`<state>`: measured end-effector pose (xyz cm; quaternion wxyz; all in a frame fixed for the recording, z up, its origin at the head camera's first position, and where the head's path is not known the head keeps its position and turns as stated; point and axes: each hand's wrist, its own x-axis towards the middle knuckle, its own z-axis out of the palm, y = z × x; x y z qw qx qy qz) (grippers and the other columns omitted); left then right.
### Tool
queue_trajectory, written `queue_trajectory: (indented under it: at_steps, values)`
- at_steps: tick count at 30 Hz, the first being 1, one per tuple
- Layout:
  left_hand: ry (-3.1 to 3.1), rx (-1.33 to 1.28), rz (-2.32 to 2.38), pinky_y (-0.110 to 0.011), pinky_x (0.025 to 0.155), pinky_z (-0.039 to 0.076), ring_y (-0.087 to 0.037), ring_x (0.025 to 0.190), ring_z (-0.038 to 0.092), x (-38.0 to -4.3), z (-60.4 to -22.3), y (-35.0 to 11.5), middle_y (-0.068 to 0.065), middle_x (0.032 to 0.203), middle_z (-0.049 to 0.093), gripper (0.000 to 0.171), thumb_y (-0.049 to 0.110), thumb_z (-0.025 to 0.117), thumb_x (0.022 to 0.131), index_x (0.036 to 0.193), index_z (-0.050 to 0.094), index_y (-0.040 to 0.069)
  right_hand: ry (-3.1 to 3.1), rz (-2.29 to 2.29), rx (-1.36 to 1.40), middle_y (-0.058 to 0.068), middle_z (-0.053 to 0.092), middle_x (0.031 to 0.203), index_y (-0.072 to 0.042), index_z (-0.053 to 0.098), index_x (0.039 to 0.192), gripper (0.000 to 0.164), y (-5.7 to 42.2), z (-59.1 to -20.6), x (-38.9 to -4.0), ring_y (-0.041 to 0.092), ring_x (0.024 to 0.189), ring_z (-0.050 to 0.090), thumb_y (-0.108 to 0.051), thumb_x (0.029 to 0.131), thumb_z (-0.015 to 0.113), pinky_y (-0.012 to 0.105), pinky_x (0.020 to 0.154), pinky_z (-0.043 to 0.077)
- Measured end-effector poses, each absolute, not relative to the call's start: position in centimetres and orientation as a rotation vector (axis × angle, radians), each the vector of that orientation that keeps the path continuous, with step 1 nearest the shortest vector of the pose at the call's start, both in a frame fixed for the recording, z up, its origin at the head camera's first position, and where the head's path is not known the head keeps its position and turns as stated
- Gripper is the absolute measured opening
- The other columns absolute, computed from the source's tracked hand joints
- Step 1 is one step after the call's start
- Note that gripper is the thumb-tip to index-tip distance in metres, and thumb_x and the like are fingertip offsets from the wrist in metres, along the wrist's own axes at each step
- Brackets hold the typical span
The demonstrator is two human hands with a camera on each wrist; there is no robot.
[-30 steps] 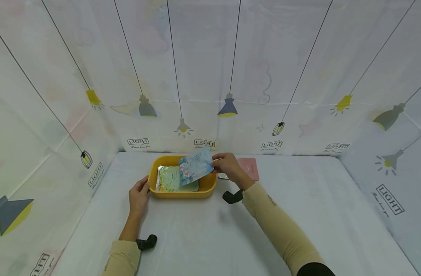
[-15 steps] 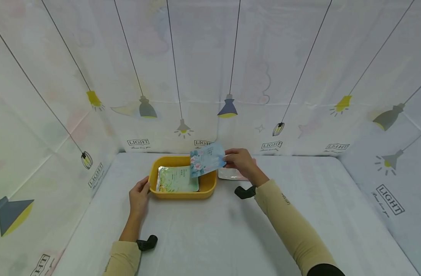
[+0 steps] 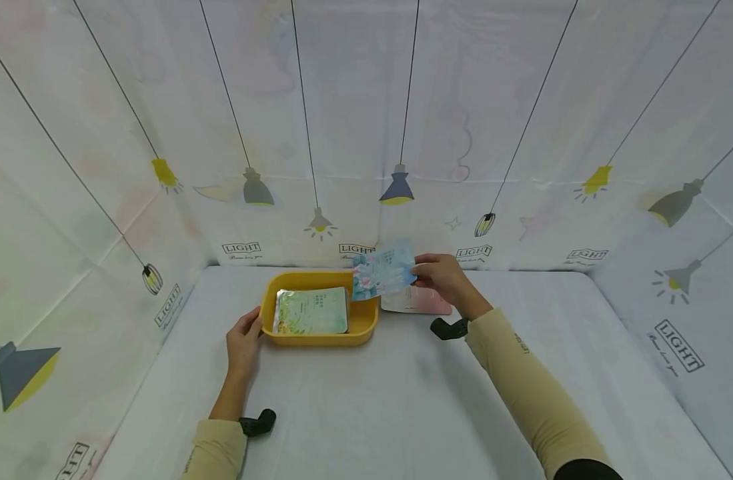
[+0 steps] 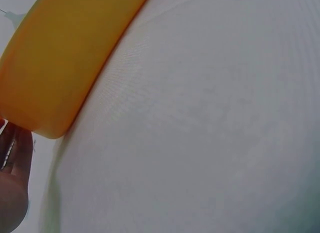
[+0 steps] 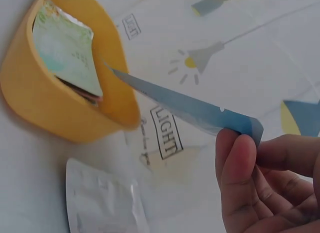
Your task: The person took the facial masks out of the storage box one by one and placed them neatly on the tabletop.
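Note:
In the head view my right hand (image 3: 447, 280) pinches a flat blue flower-printed sachet (image 3: 385, 268) by its right edge, raised over the right end of a yellow plastic basket (image 3: 318, 340). Seen edge-on in the right wrist view, the blue sachet (image 5: 190, 105) sits between thumb and fingers. Green sachets (image 3: 312, 311) lie stacked inside the basket toward its left side. The fingertips of my left hand (image 3: 243, 347) touch the outside of the basket's left end. In the left wrist view those fingers (image 4: 21, 153) look mostly straight against the basket wall (image 4: 65, 68).
A pink and white sachet (image 3: 423, 303) lies on the white-covered table (image 3: 366, 407) just right of the basket, partly behind the raised sachet. Behind the table hangs a white cloth (image 3: 342, 120) printed with lamps.
My right hand has carried the blue sachet rightward and slightly up, from over the basket's middle to its right end, uncovering the green sachets. The left hand has stayed at the basket.

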<state>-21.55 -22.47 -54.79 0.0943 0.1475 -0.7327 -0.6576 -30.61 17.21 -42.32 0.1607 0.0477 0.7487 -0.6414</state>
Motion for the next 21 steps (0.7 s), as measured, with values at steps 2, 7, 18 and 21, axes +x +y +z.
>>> queue_trajectory:
  at_steps: [2, 7, 18, 21]
  values:
    - [-2.166, 0.431, -1.945, 0.0, 0.082, 0.046, -0.022, 0.128, 0.051, -21.6, -54.9, -22.5, -0.011, 0.142, 0.053, 0.04, 0.023, 0.047, 0.104, 0.139, 0.05, 0.005, 2.128, -1.84, 0.122, 0.018, 0.058, 0.123, 0.001, 0.046, 0.139, 0.046, 18.0, -42.6, -30.8, 0.016, 0.085, 0.065, -0.01, 0.096, 0.059, 0.02, 0.074, 0.059]
    - [-2.144, 0.393, -1.941, -0.001, 0.081, 0.047, -0.022, 0.125, 0.052, -21.7, -55.0, -22.5, -0.014, 0.142, 0.053, 0.039, 0.02, 0.047, 0.103, 0.138, 0.051, 0.002, 2.092, -1.876, 0.092, 0.011, 0.058, 0.109, 0.003, 0.042, 0.14, 0.048, 20.1, -43.4, -31.0, 0.011, 0.08, 0.064, -0.01, 0.097, 0.058, 0.022, 0.077, 0.058]
    - [-2.172, 0.392, -1.93, -0.001, 0.082, 0.047, -0.022, 0.126, 0.052, -21.5, -54.9, -22.6, -0.013, 0.142, 0.053, 0.04, 0.021, 0.047, 0.103, 0.138, 0.051, 0.003, 2.092, -1.908, 0.153, 0.002, 0.061, 0.1, 0.004, 0.039, 0.143, 0.053, 24.0, -44.4, -30.8, 0.008, 0.08, 0.064, -0.012, 0.097, 0.059, 0.017, 0.075, 0.057]
    - [-2.176, 0.408, -1.941, -0.001, 0.081, 0.047, -0.022, 0.126, 0.052, -21.5, -54.9, -22.6, -0.012, 0.143, 0.053, 0.04, 0.022, 0.048, 0.103, 0.138, 0.051, 0.004, 2.108, -1.891, 0.175, 0.0, 0.06, 0.1, 0.004, 0.038, 0.144, 0.054, 25.0, -44.5, -30.7, 0.008, 0.08, 0.064, -0.013, 0.097, 0.059, 0.017, 0.075, 0.057]
